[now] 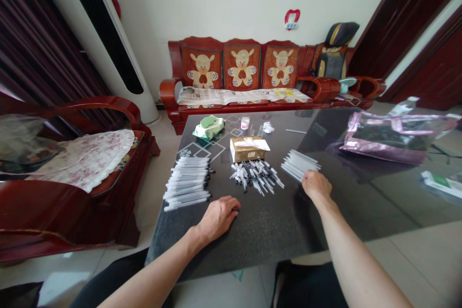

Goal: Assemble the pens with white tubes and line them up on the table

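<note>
My left hand (221,214) rests on the dark tabletop with its fingers curled together, below a pile of black caps and clips (256,175). Something small and dark shows at its fingertips, too small to name. My right hand (315,185) is closed at the lower edge of a small stack of translucent pen barrels (300,163); its fingertips are hidden, so what they grip cannot be made out. Left of the pile lies a row of pale pens with dark tips (188,182). Behind the pile sits a gold tissue box (249,153).
Green wipes (209,127), a small white jar (245,122) and a crumpled tissue (268,127) stand farther back on the table (249,250). At the right are a pink-edged clear bag (390,154) and a green-white box (442,183). A wooden sofa (212,111) stands behind.
</note>
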Demonstrator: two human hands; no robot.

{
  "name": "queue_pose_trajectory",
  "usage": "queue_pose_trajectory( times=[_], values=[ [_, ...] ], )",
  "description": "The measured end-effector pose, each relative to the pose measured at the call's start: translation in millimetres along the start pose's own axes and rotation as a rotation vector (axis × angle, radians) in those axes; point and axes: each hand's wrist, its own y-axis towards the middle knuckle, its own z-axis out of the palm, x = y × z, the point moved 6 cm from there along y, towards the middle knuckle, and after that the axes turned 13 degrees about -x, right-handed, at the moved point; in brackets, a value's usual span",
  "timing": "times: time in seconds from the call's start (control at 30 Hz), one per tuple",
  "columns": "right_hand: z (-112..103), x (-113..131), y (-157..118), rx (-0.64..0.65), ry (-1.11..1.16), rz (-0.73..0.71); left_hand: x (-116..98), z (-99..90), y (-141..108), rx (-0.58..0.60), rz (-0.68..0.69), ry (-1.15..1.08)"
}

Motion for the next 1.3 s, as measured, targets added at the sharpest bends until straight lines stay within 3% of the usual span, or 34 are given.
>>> queue_pose_trajectory(
  times=[0.67, 0.77, 0.83, 0.97, 1.07, 1.17, 1.23, 1.3],
  values=[
    [-4.7, 15.5, -10.2, 0.069, -0.001, -0.059, -0.5, -6.2, 3.0, -0.100, -0.057, -0.134],
    [-12.5, 35.3, -20.1, 0.023, 0.121, -0.121, 1.9, -9.2, 5.5, -0.133, -0.126, -0.223],
    [-20.0, 61.6, -38.3, -0.004, 0.336, -0.231, 6.7, -8.0, 7.2, -0.145, -0.216, -0.332],
    [-27.0, 123.7, -102.2, 0.193, 0.759, -0.473, 19.5, 3.6, 8.9, -0.135, -0.453, -0.696],
    [-30.7, 154.7, -143.4, 0.281, 0.825, -0.571, 26.1, 12.1, 8.8, -0.134, -0.584, -0.921],
    [-31.4, 165.4, -157.0, 0.326, 0.819, -0.596, 32.3, 15.0, 7.6, -0.157, -0.678, -0.984],
    [-31.0, 163.1, -150.4, 0.331, 0.824, -0.603, 36.0, 13.0, 7.2, -0.191, -0.721, -0.987],
    [-29.8, 153.7, -133.0, 0.248, 0.767, -0.576, 38.1, 9.4, 7.6, -0.225, -0.745, -1.000]
  ],
)
